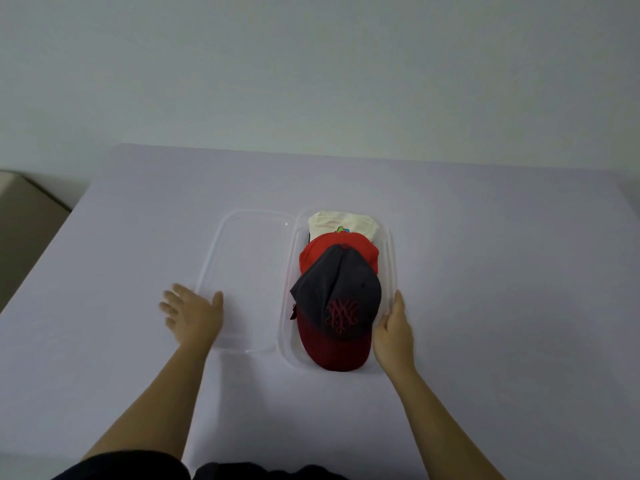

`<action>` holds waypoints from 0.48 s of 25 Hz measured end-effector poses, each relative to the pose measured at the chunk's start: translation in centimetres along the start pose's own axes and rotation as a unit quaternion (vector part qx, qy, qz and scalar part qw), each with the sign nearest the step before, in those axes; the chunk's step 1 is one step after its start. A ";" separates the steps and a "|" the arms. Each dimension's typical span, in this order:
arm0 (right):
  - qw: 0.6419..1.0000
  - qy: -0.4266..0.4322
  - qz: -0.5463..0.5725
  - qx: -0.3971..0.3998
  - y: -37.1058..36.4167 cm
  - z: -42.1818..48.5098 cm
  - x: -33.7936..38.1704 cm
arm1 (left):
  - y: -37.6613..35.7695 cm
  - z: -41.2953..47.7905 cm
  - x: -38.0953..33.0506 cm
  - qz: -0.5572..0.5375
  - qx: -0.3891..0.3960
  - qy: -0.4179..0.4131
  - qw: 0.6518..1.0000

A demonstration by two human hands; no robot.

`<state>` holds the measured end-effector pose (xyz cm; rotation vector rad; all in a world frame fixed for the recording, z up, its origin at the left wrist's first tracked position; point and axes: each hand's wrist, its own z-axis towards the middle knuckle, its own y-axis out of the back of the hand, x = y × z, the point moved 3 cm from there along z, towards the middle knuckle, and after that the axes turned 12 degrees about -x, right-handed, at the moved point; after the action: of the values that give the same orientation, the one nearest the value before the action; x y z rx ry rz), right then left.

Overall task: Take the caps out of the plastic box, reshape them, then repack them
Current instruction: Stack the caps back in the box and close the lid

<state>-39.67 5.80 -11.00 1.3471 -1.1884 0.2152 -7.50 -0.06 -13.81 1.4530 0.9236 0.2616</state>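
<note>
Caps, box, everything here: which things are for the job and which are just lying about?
For the job: plastic box, open lid, grey cap, red cap, cream cap, left hand, right hand.
Just around: table, beige object at far left.

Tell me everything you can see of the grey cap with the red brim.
The grey cap is a baseball cap: creased dark grey fabric crown, red embroidered logo, dark red brim. It lies in the near end of the clear box, brim toward the person, overlapping a red cap behind it. The right hand is beside it at the box wall; its fingers are hidden.
</note>
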 end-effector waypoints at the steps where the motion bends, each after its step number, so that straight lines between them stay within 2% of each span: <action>1: 1.000 -0.003 -0.002 -0.007 0.1 -0.1 0.2 | -0.1 0.7 1.0 0.025 0.022 0.016 0.999; 3: 1.000 -0.007 -0.016 -0.016 0.3 -0.1 0.4 | -0.1 1.3 1.6 0.057 0.040 -0.012 0.998; 5: 0.999 -0.013 -0.020 -0.023 0.5 -0.4 0.5 | 0.7 1.8 1.5 0.022 0.027 -0.031 0.999; 8: 0.999 -0.008 -0.020 -0.030 0.4 -0.6 0.5 | 2.6 2.2 1.7 -0.152 0.036 -0.004 0.988; 10: 0.999 -0.007 -0.015 -0.033 0.3 -0.6 0.3 | 4.2 2.5 1.4 -0.280 0.056 0.028 0.958; 12: 0.999 -0.017 -0.005 -0.029 0.2 -0.5 0.1 | 6.1 3.0 0.2 -0.356 0.058 0.025 0.932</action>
<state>-39.53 6.19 -10.75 1.3102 -1.2078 0.1502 -3.16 -1.11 -8.75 1.1269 1.4594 -0.3022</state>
